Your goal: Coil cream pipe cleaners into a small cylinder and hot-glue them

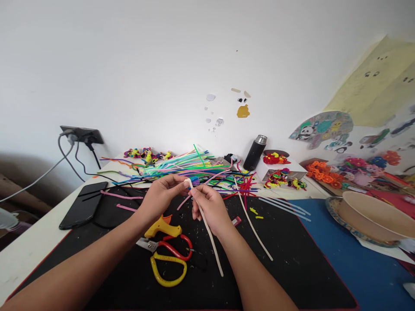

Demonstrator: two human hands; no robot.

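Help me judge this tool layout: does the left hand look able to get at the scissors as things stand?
Probably yes: the scissors lie nearby on the black mat, handles uncovered, though the left hand would likely have to release the cream stem it pinches.

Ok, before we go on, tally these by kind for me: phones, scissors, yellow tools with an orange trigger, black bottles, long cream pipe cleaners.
Phone: 1
Scissors: 1
Yellow tool: 1
Black bottle: 1
Cream pipe cleaners: 2, one held between left hand and right hand
Total: 6
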